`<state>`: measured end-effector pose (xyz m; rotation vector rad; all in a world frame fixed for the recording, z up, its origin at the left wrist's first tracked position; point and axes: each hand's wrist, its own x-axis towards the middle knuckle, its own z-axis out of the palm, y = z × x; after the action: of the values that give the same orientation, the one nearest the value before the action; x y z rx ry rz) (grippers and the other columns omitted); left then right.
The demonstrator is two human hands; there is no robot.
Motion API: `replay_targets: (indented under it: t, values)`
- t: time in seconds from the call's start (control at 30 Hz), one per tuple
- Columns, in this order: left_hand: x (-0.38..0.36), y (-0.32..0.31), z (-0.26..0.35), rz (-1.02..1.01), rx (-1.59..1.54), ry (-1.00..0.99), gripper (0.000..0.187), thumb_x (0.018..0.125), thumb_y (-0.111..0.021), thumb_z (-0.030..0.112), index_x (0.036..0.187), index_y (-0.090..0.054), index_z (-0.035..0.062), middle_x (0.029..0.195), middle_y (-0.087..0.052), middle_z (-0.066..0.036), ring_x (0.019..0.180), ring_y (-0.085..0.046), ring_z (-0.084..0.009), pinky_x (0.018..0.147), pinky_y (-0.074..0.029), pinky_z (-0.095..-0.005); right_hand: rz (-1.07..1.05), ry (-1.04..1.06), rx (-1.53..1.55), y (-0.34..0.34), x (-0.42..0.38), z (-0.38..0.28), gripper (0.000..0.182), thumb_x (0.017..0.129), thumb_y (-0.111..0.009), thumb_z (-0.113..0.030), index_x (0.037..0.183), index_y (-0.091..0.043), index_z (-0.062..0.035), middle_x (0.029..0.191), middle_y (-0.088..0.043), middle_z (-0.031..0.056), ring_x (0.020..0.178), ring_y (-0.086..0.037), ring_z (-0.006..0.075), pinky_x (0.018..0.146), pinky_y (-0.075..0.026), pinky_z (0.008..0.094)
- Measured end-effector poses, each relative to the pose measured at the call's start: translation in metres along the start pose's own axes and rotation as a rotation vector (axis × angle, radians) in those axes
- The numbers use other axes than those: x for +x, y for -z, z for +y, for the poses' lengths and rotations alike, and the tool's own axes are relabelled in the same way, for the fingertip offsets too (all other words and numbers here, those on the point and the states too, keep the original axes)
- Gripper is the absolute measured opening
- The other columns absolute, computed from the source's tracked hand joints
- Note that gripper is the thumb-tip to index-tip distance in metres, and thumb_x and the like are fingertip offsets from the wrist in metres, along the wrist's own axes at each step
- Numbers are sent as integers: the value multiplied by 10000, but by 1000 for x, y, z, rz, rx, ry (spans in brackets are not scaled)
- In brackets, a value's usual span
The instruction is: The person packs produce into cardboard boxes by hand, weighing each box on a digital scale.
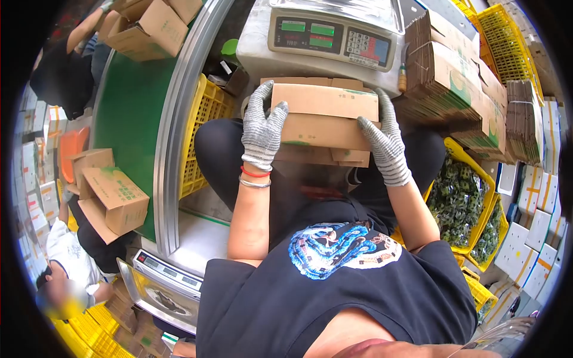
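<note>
While gripped at both ends, cardboard box looked light, stiff; left hand and right hand clamped flat, fingers wrapped over edges.

Around us we see a green conveyor belt, yellow crates, stacked flat cartons and a scale.

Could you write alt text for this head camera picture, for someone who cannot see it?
Seen from above, a seated person's left hand and right hand, in grey knitted gloves, grip the ends of a brown cardboard box on their lap, below a grey electronic weighing scale. Yellow plastic crates and a green conveyor belt stand alongside.
</note>
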<state>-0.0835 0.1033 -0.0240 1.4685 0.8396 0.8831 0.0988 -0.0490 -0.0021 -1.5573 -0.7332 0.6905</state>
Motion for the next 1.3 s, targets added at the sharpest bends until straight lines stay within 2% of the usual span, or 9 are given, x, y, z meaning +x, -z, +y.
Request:
replay_targets:
  t: [0.2, 0.37, 0.47, 0.5, 0.63, 1.03, 1.13, 1.23, 1.3]
  values:
    - [6, -4, 4, -33, 267, -11, 430, 840, -596, 27, 1244, -450, 11, 1157, -554, -118, 1053, -539, -189, 955, -413, -314, 9, -63, 89, -4, 3, 1, 649, 786, -665, -96, 1351, -349, -44, 1233, -478, 133, 1123, -476, 207, 982, -386, 314]
    - [10, 9, 7, -180, 425, -149, 519, 843, -569, 22, 1327, -383, 16, 1256, -507, -136, 1163, -483, -231, 992, -384, -325, -44, -80, -35, 1, 6, 5, 664, 777, -669, -119, 1347, -331, -73, 1200, -474, 124, 1091, -474, 205, 961, -395, 326]
    - [9, 7, 8, -211, 348, -149, 544, 822, -608, 60, 1314, -388, -5, 1289, -466, -191, 1176, -467, -323, 1009, -371, -374, -55, -117, 34, 2, 5, -1, 690, 775, -678, -136, 1358, -313, -77, 1200, -469, 126, 1097, -470, 210, 964, -391, 329]
    - [6, 4, 7, -200, 455, -238, 508, 855, -587, 87, 1308, -383, -12, 1280, -466, -194, 1183, -463, -318, 1012, -364, -372, -58, -138, 69, 1, 5, -4, 698, 775, -681, -142, 1362, -309, -78, 1202, -467, 128, 1100, -469, 213, 966, -389, 329]
    - [3, 0, 12, -197, 297, -134, 495, 889, -571, 121, 1317, -359, -6, 1273, -456, -200, 1174, -467, -313, 997, -365, -376, -49, -92, -2, -1, 4, -8, 722, 769, -701, -159, 1367, -304, -79, 1210, -463, 138, 1113, -466, 220, 968, -393, 333]
    - [13, 4, 17, -274, 291, 26, 550, 777, -697, 84, 1248, -415, 46, 1192, -505, -136, 1122, -493, -271, 969, -387, -364, -18, -72, -129, -6, 9, -6, 665, 730, -721, -93, 1292, -367, -73, 1131, -506, 142, 1025, -528, 219, 890, -463, 332]
    - [16, 4, 12, -254, 315, -26, 530, 765, -703, 75, 1218, -430, 52, 1161, -512, -130, 1100, -499, -268, 963, -392, -364, -18, -74, -167, -9, 11, -9, 614, 724, -715, -80, 1246, -393, -69, 1103, -520, 137, 1009, -537, 211, 878, -467, 331]
    - [16, 3, 11, -265, 341, -32, 493, 803, -677, 81, 1224, -422, 54, 1175, -496, -92, 1109, -473, -205, 981, -380, -322, -10, -82, -176, -11, 12, -9, 596, 718, -710, -74, 1228, -402, -64, 1091, -525, 138, 1005, -539, 210, 879, -464, 334]
    - [16, 2, 10, -265, 350, -56, 525, 781, -690, 76, 1233, -424, 52, 1185, -496, -102, 1121, -474, -223, 986, -379, -331, -6, -71, -188, -10, 12, -8, 596, 714, -708, -72, 1228, -408, -57, 1101, -517, 142, 1019, -532, 221, 893, -451, 339]
